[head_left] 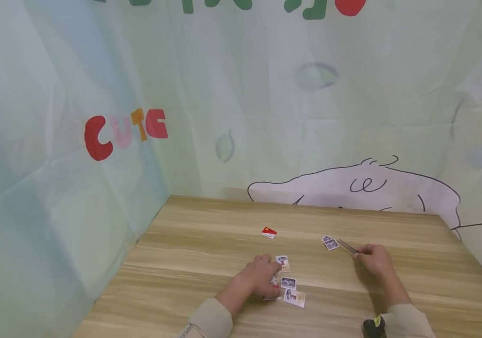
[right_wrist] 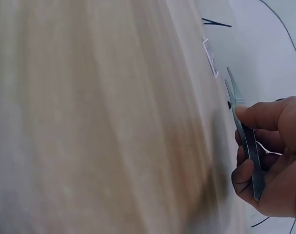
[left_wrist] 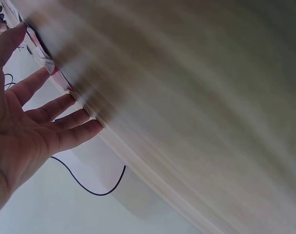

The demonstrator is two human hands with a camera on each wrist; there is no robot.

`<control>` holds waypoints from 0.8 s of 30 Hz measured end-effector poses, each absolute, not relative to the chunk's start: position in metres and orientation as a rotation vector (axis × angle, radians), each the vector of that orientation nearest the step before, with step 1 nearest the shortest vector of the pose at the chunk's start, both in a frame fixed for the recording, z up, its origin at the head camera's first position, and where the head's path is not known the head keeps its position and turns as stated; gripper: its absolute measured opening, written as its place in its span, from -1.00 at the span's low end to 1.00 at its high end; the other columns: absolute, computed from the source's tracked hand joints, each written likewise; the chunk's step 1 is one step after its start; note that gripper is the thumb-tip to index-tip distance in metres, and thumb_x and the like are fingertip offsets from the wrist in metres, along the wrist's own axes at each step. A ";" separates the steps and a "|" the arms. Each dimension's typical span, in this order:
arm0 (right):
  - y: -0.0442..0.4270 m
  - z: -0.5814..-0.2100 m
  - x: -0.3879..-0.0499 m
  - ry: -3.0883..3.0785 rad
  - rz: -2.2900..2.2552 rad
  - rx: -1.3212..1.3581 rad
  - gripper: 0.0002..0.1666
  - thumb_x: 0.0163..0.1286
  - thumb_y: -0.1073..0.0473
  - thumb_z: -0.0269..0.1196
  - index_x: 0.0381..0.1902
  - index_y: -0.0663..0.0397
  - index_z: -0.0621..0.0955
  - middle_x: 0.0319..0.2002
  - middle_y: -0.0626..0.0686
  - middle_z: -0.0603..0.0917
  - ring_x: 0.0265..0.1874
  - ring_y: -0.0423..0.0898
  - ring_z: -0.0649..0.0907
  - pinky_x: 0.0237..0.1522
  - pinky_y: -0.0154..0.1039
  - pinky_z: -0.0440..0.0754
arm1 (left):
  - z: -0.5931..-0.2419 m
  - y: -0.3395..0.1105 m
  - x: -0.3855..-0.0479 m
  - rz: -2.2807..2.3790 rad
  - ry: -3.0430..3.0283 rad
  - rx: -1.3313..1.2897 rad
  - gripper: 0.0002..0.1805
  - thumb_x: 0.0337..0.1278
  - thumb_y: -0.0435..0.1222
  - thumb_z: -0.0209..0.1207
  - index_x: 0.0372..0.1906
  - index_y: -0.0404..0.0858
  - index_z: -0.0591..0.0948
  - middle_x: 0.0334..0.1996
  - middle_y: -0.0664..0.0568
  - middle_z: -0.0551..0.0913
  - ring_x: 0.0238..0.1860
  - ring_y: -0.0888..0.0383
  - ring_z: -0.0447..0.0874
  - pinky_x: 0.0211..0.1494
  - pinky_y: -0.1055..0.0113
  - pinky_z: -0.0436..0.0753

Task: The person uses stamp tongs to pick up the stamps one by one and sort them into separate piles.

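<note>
My right hand (head_left: 377, 260) holds metal tweezers (right_wrist: 248, 146), their two tips slightly apart. Just left of the tips, a pair of small purple-grey stamps (head_left: 331, 244) with white borders lies overlapping on the table. My left hand (head_left: 262, 276) rests among several stamps, its fingertips down on the tabletop and its fingers extended in the left wrist view. Beside it lie a cream stamp with a picture (head_left: 282, 261), a dark grey stamp (head_left: 288, 283) and another cream stamp (head_left: 294, 297). Further pieces, some with red, are partly hidden under that hand.
A red and white stamp (head_left: 269, 233) lies by itself farther back on the wood-grain table (head_left: 207, 234). Printed cloth walls (head_left: 241, 94) stand along the table's back and sides. A dark object with a yellow-green mark (head_left: 373, 326) is by the right sleeve.
</note>
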State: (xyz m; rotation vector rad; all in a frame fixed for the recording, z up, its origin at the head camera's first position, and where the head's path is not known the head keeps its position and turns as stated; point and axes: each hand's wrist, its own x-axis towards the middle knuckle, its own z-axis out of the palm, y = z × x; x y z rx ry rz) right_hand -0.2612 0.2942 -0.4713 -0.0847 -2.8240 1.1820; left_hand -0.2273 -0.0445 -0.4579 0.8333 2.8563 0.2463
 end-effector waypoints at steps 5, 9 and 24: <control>0.287 -0.465 -0.250 -2.781 1.201 -0.009 -0.79 0.15 0.34 0.20 -0.30 0.44 0.61 -0.34 0.26 0.64 -0.32 0.11 0.55 -0.26 -0.05 0.46 | -0.459 -0.045 -0.227 0.242 2.853 0.834 -0.27 -0.15 0.10 0.29 0.20 -0.11 0.47 0.06 -0.07 0.42 0.00 0.02 0.38 0.01 0.13 0.47; 0.281 -0.463 -0.242 -2.771 1.258 0.019 -0.82 0.14 0.36 0.22 -0.31 0.41 0.62 -0.37 0.20 0.65 -0.40 -0.02 0.53 -0.36 -0.19 0.45 | -0.458 -0.043 -0.228 0.257 2.859 0.855 -0.28 -0.16 0.07 0.30 0.19 -0.12 0.47 0.07 -0.08 0.42 0.03 0.00 0.38 0.03 0.12 0.47; 0.266 -0.469 -0.233 -2.765 1.360 0.098 -0.80 0.10 0.37 0.29 -0.31 0.42 0.62 -0.40 0.14 0.64 -0.45 -0.08 0.51 -0.42 -0.24 0.47 | -0.462 -0.045 -0.229 0.271 2.851 0.845 -0.27 -0.16 0.06 0.30 0.20 -0.13 0.47 0.09 -0.10 0.41 0.04 -0.02 0.38 0.03 0.11 0.48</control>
